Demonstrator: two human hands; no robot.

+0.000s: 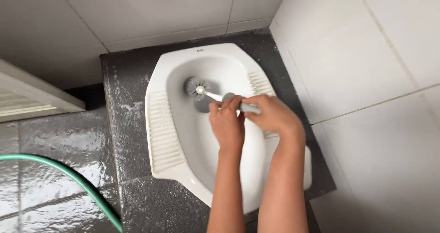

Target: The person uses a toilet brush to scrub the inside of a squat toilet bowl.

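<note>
Over the bowl: both forearms reach in from the bottom edge, side by side and nearly parallel, the hands meeting above the middle of the white squat toilet pan (183, 136)
Left hand (226, 123): fingers curled shut around the grey handle of the toilet brush (215, 96); knuckles up, wrist straight, forearm running almost vertically down the frame
Right hand (270, 116): wrapped closed on the same handle just behind the left one, touching it; back of the hand up, wrist bent slightly inward, thumb side toward the left hand
Brush position: handle slants up and to the left from the hands; grey bristle head (196, 87) sits low inside the bowl, at the dark drain hole; whether the bristles press on the porcelain cannot be told
Pan: ribbed foot treads on either side of the bowl; right tread partly hidden by the right hand
Floor (133, 123): dark grey tiles, wet and glistening; pan sits on a raised step of the same tile
Hose (78, 180): green, curving across the lower left floor, well apart from the hands
Walls (366, 68): white tiles behind and to the right
</note>
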